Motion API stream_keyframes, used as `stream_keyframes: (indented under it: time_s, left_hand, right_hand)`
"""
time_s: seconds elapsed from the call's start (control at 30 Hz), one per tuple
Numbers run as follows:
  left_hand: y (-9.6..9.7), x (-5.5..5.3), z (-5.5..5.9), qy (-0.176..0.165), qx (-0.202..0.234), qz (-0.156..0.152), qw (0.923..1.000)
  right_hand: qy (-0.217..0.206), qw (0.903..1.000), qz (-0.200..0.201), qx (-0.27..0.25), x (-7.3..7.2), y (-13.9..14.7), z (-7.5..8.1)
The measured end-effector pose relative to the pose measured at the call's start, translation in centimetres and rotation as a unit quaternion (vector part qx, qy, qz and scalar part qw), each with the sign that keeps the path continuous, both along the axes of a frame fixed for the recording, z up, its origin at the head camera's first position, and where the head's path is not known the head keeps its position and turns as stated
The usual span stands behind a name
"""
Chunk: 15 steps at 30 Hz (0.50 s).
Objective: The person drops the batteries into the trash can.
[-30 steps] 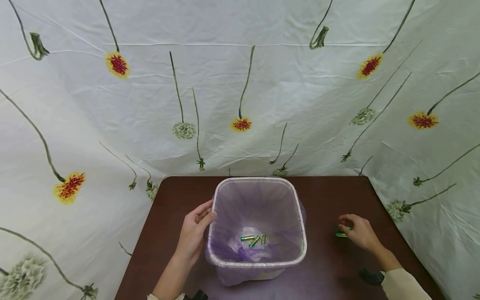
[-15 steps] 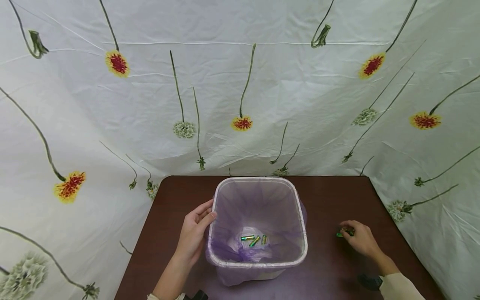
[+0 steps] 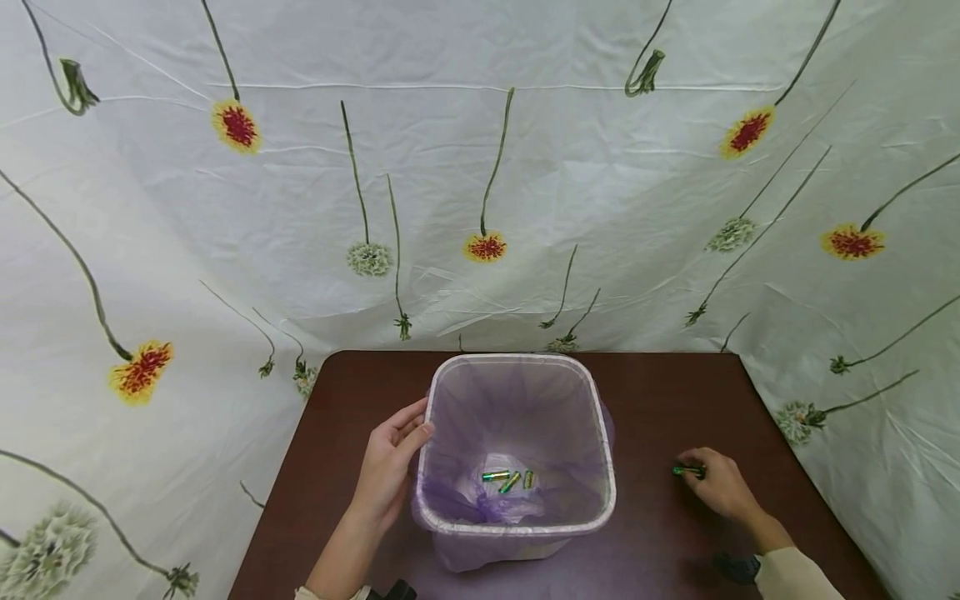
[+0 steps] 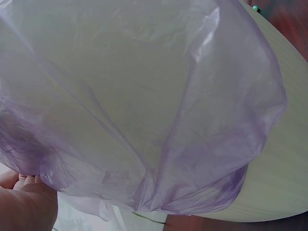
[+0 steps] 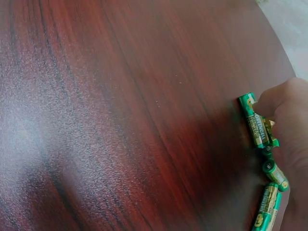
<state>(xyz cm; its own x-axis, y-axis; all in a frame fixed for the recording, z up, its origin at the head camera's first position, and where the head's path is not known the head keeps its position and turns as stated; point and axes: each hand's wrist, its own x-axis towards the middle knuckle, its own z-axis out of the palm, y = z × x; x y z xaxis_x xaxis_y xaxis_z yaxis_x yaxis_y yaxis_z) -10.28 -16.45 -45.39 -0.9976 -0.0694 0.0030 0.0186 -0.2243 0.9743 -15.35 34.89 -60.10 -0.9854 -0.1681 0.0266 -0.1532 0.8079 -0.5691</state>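
My left hand (image 3: 387, 467) grips the left rim of a bin (image 3: 517, 528) lined with a thin purple bag, thumb at the rim and fingers against the outer side. Inside, on the bottom, lie a few green-and-gold batteries (image 3: 511, 482). To the right of the bin, my right hand (image 3: 718, 483) is down at the table with its fingers curled at a green battery (image 5: 255, 120), pinching it. More batteries (image 5: 267, 207) lie close by under the hand, partly hidden by it. The left wrist view is mostly filled by the purple bag (image 4: 125, 96), with part of my left hand at lower left.
A dark reddish-brown table (image 3: 645, 392) carries everything. White flower-printed cloth (image 3: 450, 167) hangs behind it and on both sides. The bin stands between my hands, its rim well above the tabletop.
My right hand has shifted slightly down, and its fingers have closed in on the batteries. My left hand stays on the rim, and the batteries inside the bin lie as before.
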Motion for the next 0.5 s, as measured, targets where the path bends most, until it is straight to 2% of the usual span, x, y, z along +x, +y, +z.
stream_keyframes:
  time_s: [0.23, 0.5]
  left_hand:
    - [0.04, -0.03, 0.01, 0.0, 0.0, 0.001, 1.0]
    - [0.01, -0.02, -0.05, -0.001, 0.004, 0.003, 1.0]
  right_hand:
    - [0.014, 0.9997, 0.004, 0.022, 0.02, 0.21, -0.72]
    - [0.022, 0.9988, 0.027, 0.034, -0.18, 0.17, -1.13]
